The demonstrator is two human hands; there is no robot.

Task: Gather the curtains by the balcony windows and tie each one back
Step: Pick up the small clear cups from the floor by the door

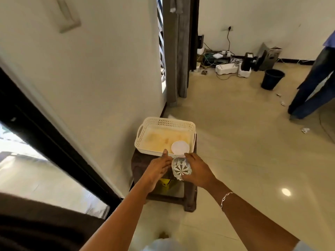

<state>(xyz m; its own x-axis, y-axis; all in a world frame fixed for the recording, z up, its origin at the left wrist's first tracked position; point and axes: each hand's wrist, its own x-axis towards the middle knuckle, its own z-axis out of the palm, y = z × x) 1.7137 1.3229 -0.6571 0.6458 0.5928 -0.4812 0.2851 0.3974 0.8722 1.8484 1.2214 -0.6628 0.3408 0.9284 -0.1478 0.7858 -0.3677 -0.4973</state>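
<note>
Over the near stool point(188, 196), a glass point(181, 168) is gripped by the right hand point(197, 171). The left hand point(157, 169) is held beside it, fingers straight, at the basket point(163, 122) rim. The curtain point(175, 51) hangs far off, untied. The glass could be clipped on that rim and dropped.

Perforated plastic basket point(164, 124), cut-glass tumbler point(181, 169), glossy floor point(235, 142), seemingly cloth curtain point(175, 51).

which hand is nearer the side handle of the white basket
Left. The left hand touches the basket at its near rim, a little right of the handle; the right hand is farther right, gripping a clear glass.
</note>
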